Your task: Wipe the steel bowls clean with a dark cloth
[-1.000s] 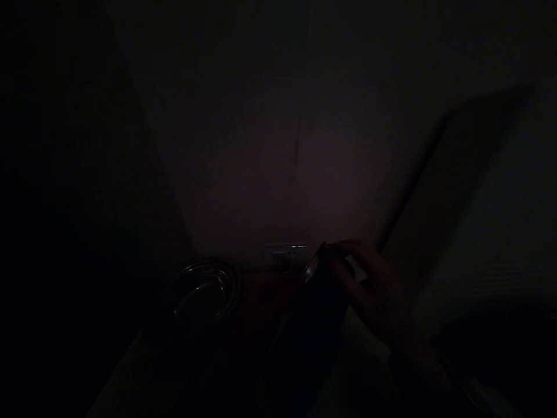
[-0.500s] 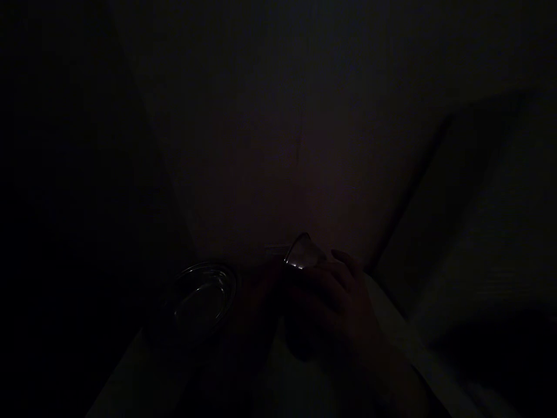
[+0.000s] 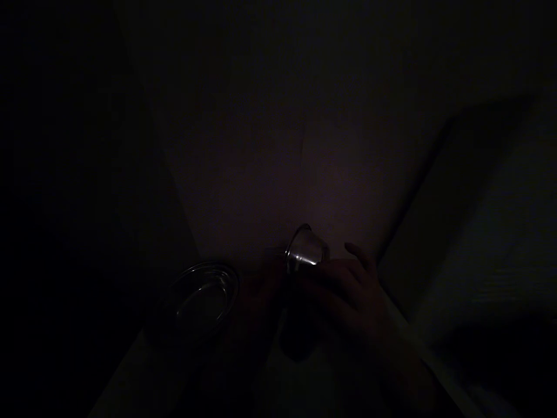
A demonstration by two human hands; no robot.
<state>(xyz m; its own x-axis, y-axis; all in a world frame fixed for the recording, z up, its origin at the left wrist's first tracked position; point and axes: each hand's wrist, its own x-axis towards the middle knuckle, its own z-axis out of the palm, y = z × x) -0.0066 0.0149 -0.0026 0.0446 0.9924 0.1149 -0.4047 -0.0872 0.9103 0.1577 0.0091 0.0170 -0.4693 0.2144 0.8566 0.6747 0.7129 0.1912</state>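
Observation:
The picture is very dark. My right hand (image 3: 352,296) grips a small shiny metal bowl (image 3: 311,248), tilted on its side with its rim toward the left. One finger of that hand sticks up, apart from the bowl. Left of the bowl, my left hand (image 3: 256,296) is a dim reddish shape near the rim; its fingers are lost in the dark. A wider metal dish (image 3: 204,302) with a bright rim stands farther left, beside my left hand. A dark rounded shape (image 3: 298,342) sits below the bowl, too dim to name.
A pale surface (image 3: 300,383) lies beneath my hands. Behind it rises a plain wall (image 3: 278,174) with a thin vertical mark. At the right stands a slanted dark-edged panel (image 3: 435,220), with a lighter area (image 3: 491,244) beyond it.
The small bowl has moved slightly up and shows more of its side. My right hand has shifted a little right, its raised finger farther out. The wider dish has hardly moved.

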